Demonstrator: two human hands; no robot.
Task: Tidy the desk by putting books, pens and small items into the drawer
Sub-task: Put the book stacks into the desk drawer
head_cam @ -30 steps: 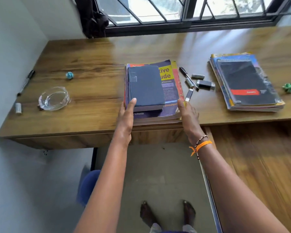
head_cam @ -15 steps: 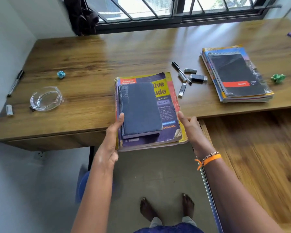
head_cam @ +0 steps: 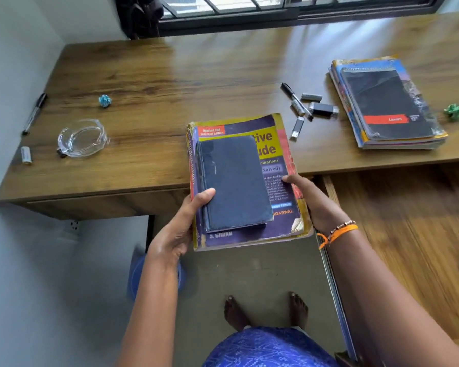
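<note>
Gripping both side edges, left hand (head_cam: 179,229) and right hand (head_cam: 313,202) clamp the thick paperback (head_cam: 281,181), thumbs on top; looks heavy, floppy, and the small dark book (head_cam: 233,181) could slide.

Dark blue book (head_cam: 233,181) atop purple-yellow textbook (head_cam: 278,144); brown woodgrain desk (head_cam: 170,75); orange wristband (head_cam: 338,233).
</note>
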